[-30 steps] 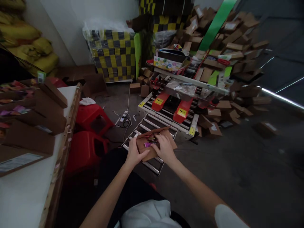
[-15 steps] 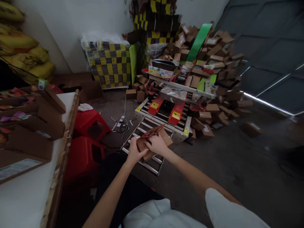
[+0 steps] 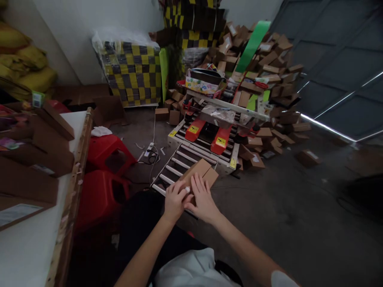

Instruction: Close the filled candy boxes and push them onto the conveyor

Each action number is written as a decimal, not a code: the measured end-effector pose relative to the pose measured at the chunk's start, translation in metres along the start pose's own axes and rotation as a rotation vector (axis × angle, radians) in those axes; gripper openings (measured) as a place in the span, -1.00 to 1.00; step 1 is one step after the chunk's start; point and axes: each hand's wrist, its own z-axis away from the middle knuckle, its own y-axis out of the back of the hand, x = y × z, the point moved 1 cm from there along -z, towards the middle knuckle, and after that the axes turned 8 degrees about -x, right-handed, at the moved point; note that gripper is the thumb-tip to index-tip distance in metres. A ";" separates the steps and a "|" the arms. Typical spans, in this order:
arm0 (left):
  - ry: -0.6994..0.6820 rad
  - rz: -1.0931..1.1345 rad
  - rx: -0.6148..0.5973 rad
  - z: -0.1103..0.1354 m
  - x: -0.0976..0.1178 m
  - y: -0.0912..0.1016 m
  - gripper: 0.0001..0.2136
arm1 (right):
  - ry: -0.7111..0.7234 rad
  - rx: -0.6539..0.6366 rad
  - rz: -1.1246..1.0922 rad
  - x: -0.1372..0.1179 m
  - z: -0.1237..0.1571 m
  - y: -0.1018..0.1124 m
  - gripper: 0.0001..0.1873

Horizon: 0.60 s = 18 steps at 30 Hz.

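The fingers of my right hand [image 3: 204,200] are stretched out, a little apart, and lie flat along the top of a small brown box [image 3: 196,169]. The fingers of my left hand [image 3: 173,202] are bent at its near end, beside a white scrap [image 3: 187,189]; whether they pinch that or the cardboard, I can't tell. The box sits in front of me over a short roller conveyor [image 3: 172,170], its top panel down and a flap sticking out at the right. My hands cover its near end, and I can't make out whether its underside touches the rollers.

Beyond the conveyor stands a machine with red arms [image 3: 220,139] bearing yellow stickers. To my left are red stools [image 3: 101,199] and a white table [image 3: 30,251] holding open cartons [image 3: 26,175], cut off by the edge of view, their colourful contents blurred. A power strip [image 3: 149,149] lies on the dark floor. Farther back are a plastic-wrapped yellow-and-black stack [image 3: 131,75], a heap of brown boxes [image 3: 271,59] partly behind a green band [image 3: 253,47], and a grey door [image 3: 326,52]. Yellow sacks [image 3: 24,69] run out of view at left; a dark shape [image 3: 366,203] at right is too dim to identify.
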 end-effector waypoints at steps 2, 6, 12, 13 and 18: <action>0.034 0.100 -0.061 -0.001 -0.010 0.012 -0.77 | 0.030 -0.051 0.045 0.001 -0.010 -0.008 0.04; 0.156 0.265 -0.020 0.013 -0.035 0.039 -0.71 | 0.102 -0.029 0.081 0.028 -0.063 0.002 0.10; 0.440 0.144 0.281 0.099 -0.058 0.099 -0.78 | -0.003 0.186 0.062 0.099 -0.152 0.086 -0.44; 0.484 0.094 0.355 0.117 -0.061 0.115 -0.78 | -0.010 0.227 0.040 0.105 -0.163 0.090 -0.48; 0.886 -0.120 1.130 0.201 -0.085 0.220 -0.77 | 0.046 0.336 -0.056 0.063 -0.190 0.012 -0.49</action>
